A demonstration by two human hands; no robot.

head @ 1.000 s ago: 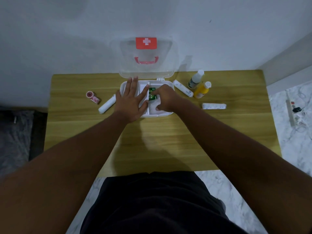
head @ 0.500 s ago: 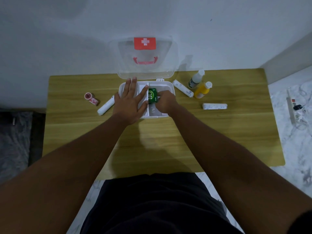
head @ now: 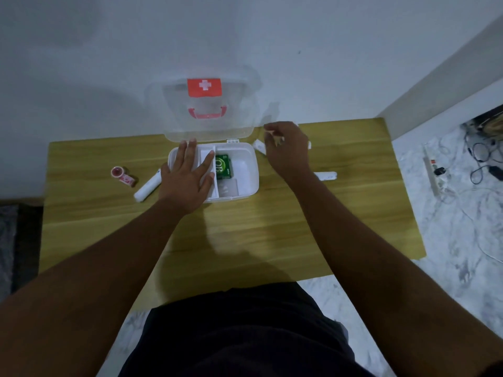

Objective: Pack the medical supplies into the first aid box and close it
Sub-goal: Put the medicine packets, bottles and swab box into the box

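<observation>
The white first aid box (head: 253, 170) stands open at the back of the wooden table (head: 245, 235). Its clear lid (head: 174, 112), with a red cross and red handle, leans upright against the wall. A green packet (head: 223, 166) lies in the box's middle compartment. My left hand (head: 187, 178) rests flat, fingers spread, on the box's left side. My right hand (head: 288, 148) hovers just right of the box with fingers curled, and it hides the bottles there. A bit of yellow shows between its fingers. I cannot tell whether it grips anything.
On the table left of the box lie a white roll (head: 147, 187) and a pink tape roll (head: 122, 176). A white tube (head: 258, 145) pokes out by the box's right corner, another white roll (head: 326, 175) lies further right. A power strip (head: 435, 172) with cables sits on the floor.
My right hand left the green packet in the box and moved up and to the right, over the bottles. My left hand stayed on the box.
</observation>
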